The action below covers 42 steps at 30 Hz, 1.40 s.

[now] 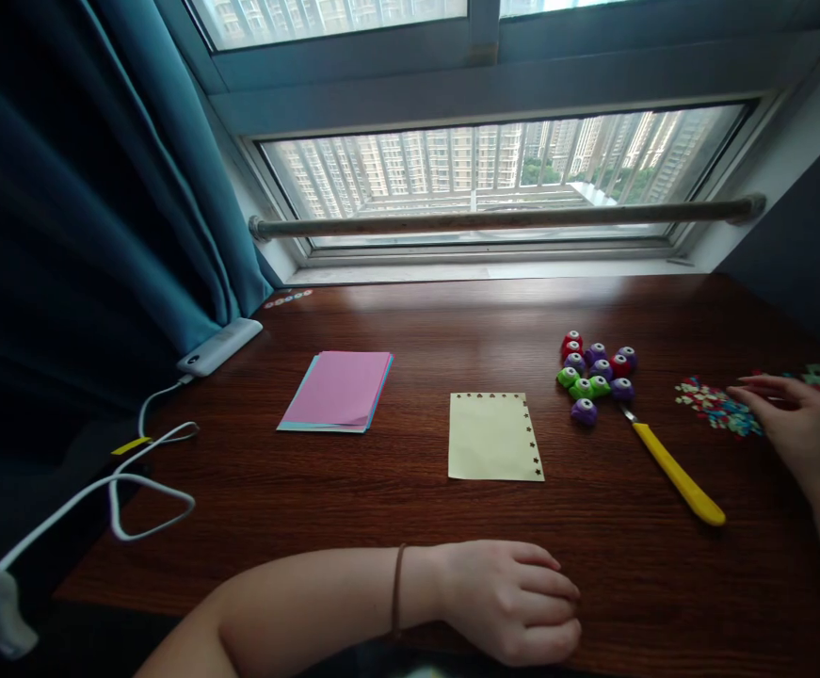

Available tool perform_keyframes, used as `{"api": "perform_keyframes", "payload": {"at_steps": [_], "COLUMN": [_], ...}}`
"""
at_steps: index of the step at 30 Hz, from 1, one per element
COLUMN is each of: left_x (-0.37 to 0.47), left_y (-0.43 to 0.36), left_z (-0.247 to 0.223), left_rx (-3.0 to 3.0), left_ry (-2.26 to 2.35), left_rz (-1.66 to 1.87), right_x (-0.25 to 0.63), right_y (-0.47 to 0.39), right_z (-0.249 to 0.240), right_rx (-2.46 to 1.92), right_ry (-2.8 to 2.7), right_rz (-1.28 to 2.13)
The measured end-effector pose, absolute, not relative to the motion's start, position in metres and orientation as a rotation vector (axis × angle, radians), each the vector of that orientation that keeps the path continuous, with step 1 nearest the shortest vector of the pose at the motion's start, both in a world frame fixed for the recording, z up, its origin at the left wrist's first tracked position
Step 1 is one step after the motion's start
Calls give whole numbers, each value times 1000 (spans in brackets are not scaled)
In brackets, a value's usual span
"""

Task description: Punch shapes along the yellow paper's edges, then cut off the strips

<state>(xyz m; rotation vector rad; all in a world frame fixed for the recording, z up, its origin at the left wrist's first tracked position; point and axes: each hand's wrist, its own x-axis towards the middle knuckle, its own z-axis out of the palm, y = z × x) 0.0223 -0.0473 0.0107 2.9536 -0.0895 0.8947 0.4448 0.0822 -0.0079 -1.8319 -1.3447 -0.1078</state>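
Both our hands are down on the desk [353, 499]: right hand [801, 428] far right, fingers spread flat on the confetti pile [716, 407], gripping nothing. Left hand [515, 603] rests near edge, loosely curled and empty (yellow paper [494, 438] sits untouched mid-desk).

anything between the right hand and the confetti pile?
Nothing visible. The right hand already has its fingertips at the edge of the pile of small multicoloured paper confetti pieces. The yellow-handled craft knife lies on the table nearer the person, off that line.
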Motion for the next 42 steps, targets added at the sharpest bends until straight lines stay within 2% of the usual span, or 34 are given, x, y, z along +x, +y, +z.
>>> {"api": "perform_keyframes", "payload": {"at_steps": [6, 15, 22, 35, 42], "left_x": [21, 22, 21, 21, 22], "left_y": [-46, -45, -46, -45, -45], "left_z": [10, 7, 6, 8, 8], "left_rx": [2954, 2949, 2958, 2940, 2930], "left_ry": [-81, -73, -58, -52, -47], "left_rz": [840, 825, 808, 846, 865], "right_x": [441, 460, 468, 478, 473], "right_y": [82, 84, 88, 89, 91], "right_z": [-11, -14, -22, -30, -27], "right_rx": [-1868, -1909, -1920, -1876, -1663], "right_ry": [-1481, -1469, -1391, -1320, -1601], "right_rz": [-327, -369, -539, -540, -561]}}
